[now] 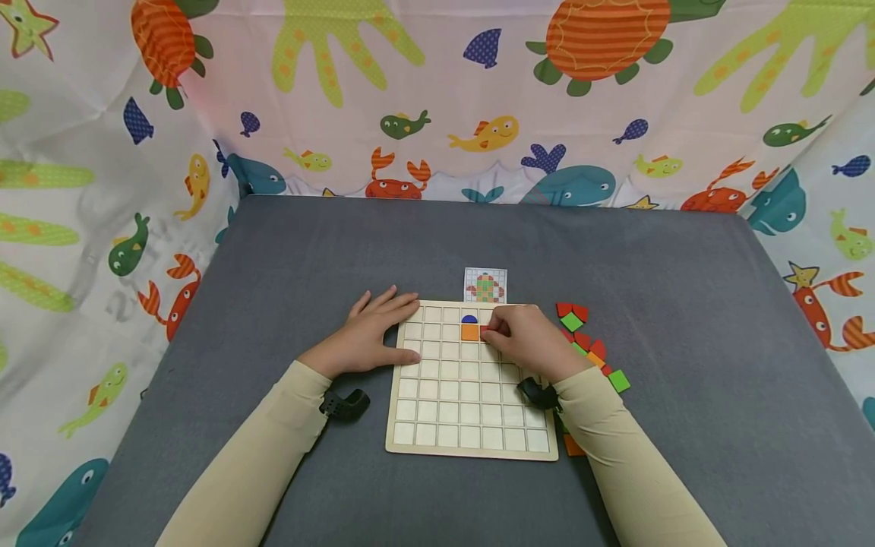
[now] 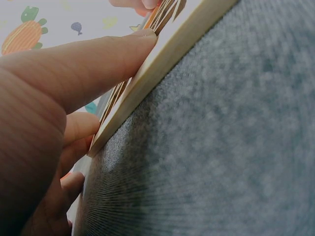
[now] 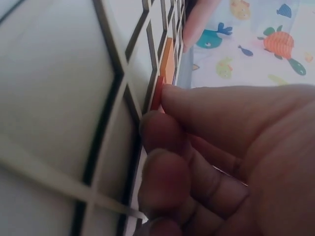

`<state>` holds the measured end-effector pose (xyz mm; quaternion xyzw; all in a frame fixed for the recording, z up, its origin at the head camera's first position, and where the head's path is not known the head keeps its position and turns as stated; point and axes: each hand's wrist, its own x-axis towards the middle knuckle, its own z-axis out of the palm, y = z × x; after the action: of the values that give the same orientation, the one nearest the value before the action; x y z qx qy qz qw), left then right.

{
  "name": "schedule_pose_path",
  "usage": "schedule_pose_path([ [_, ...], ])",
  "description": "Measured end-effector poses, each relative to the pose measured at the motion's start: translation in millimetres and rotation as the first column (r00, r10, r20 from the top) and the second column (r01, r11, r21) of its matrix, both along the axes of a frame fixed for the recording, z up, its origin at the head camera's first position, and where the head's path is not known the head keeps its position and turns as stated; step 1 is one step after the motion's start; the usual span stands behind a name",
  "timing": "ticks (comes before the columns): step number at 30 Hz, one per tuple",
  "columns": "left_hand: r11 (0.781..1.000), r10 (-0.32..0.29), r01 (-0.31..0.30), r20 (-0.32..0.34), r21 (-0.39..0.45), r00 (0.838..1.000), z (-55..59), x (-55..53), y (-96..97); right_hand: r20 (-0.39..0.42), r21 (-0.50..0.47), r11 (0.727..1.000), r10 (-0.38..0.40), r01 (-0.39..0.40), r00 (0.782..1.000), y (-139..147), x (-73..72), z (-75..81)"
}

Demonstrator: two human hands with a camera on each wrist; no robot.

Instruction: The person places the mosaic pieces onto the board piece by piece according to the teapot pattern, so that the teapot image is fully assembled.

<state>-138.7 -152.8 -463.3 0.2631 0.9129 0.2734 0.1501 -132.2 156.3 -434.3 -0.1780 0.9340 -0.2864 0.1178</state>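
Observation:
A wooden grid board (image 1: 447,414) lies on the grey cloth. An orange square tile (image 1: 469,332) fills one of its upper cells, with a blue half-round tile (image 1: 469,320) in the cell above. My right hand (image 1: 529,338) pinches a red tile (image 3: 157,93) between thumb and fingers, at the cell just right of the orange square; the fingers cover most of this tile. Spread over the board's upper left edge, my left hand (image 1: 365,338) has its fingers fairly straight. In the left wrist view, its thumb (image 2: 113,56) presses on the wooden rim.
A small card (image 1: 485,285) with a coloured grid pattern lies behind the board. Several red, green and orange tiles (image 1: 618,381) are scattered along the board's right side, partly hidden by my right arm. A sea-animal printed cloth (image 1: 444,99) hangs behind the table.

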Motion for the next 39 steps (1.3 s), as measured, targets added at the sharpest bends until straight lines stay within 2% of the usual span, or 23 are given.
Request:
schedule_pose_path([
  [5, 1.0, -0.002, 0.002, 0.001, 0.004, 1.0, -0.8, -0.6, -0.1, -0.031, -0.012, 1.0, 0.008, -0.008, 0.999, 2.5, -0.4, 1.8],
  [16, 1.0, -0.005, 0.005, 0.0, 0.01, 1.0, 0.1, -0.3, 1.1, -0.028, -0.055, 0.998, 0.024, -0.026, 0.999, 16.0, -5.3, 3.5],
  [32, 1.0, -0.009, 0.009, -0.002, 0.015, 1.0, -1.3, -0.1, 1.0, 0.0, -0.029, 0.99, -0.14, 0.14, 0.99, 67.3, -18.4, 6.0],
  [39, 1.0, -0.008, 0.008, 0.002, 0.001, 1.0, -0.5, -0.3, 0.9, -0.042, -0.009, 0.981, -0.193, 0.193, 0.98, 90.9, -21.0, 6.4],
])
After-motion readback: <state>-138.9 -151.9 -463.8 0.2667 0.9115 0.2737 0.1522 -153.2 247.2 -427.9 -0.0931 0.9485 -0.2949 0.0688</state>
